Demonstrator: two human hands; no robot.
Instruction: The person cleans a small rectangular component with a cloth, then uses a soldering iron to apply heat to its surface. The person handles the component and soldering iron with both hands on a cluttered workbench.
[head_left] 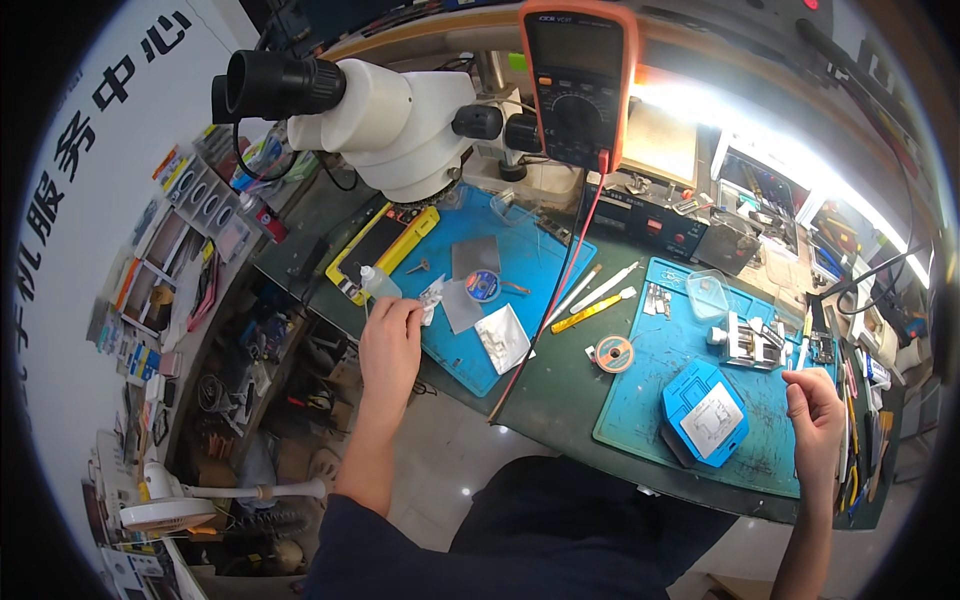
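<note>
My left hand (392,345) is over the near edge of the left blue mat (455,362), its fingers curled together. Just beyond its fingertips stands a clear squeeze bottle (378,281), with a crumpled white tissue (432,299) to the right. Whatever those fingers pinch, if anything, is hidden. My right hand (816,408) is raised at the right end of the bench, thumb and fingers closed; I cannot make out anything in them. Near it are a metal clamp fixture (752,341) and a blue faceted block (704,412) with a pale plate on top.
A white microscope (405,125) overhangs the left mat. In front hangs an orange-edged multimeter (578,85), its red lead (560,290) crossing the bench. Wire spools (612,353), pens (594,309), a white tray (503,338) and a clear box (708,296) lie about. Tools (862,430) line the right edge.
</note>
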